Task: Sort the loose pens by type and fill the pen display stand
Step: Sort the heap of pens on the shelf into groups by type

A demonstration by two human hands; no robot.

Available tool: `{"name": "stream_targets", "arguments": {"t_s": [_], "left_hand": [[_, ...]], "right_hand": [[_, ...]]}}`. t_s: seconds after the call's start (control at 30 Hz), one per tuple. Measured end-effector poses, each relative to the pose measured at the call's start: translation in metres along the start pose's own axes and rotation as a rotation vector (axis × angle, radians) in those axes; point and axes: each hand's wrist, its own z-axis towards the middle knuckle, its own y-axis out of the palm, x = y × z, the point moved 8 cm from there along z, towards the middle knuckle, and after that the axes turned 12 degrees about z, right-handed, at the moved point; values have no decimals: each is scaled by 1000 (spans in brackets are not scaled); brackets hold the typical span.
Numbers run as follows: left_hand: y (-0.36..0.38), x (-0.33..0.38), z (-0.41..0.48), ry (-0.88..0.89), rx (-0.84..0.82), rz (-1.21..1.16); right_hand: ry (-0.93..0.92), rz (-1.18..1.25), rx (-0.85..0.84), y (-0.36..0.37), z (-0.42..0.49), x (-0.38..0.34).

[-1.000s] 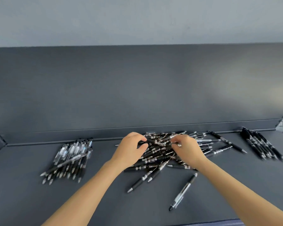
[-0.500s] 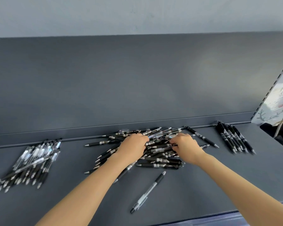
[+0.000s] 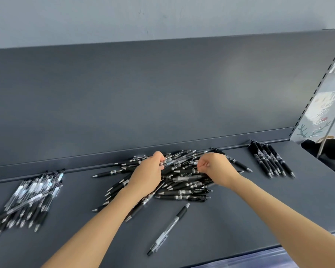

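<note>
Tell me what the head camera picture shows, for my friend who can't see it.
A person's left hand and right hand reach with curled fingers into a jumbled pile of pens on a dark grey shelf. A bunch of clear pens lies to the left, a row of black pens to the right, one lone pen in front.

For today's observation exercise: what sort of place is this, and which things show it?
Probably a stationery shop: a dark metal display shelf with a slotted upright at its right end, and pens laid in sorted piles.

Soft even light, faint sheen — blurred, bowed edges
</note>
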Motion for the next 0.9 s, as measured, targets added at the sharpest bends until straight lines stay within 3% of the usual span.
{"name": "stream_targets", "arguments": {"t_s": [0.07, 0.13, 0.3, 0.5, 0.57, 0.67, 0.8, 0.9], "left_hand": [[-7, -3, -1, -55, 42, -144], [-11, -4, -2, -97, 40, -235], [-11, -2, -8, -83, 0, -239], [-8, 1, -13, -33, -57, -185], [-4, 1, -15, -27, -116, -203], [5, 5, -19, -3, -232, -203], [14, 7, -26, -20, -310, -135], [17, 9, -27, -19, -314, -79]], "right_hand": [[-3, 28, 46, -8, -1, 0], [-10, -98, -8, -6, 1, 3], [82, -442, -118, 2, 1, 36], [62, -388, -115, 1, 2, 47], [74, -209, -8, -10, -3, 40], [156, 249, 216, -32, -13, 36], [245, 1009, 285, -32, -24, 36], [253, 1267, 341, -36, -28, 36]]}}
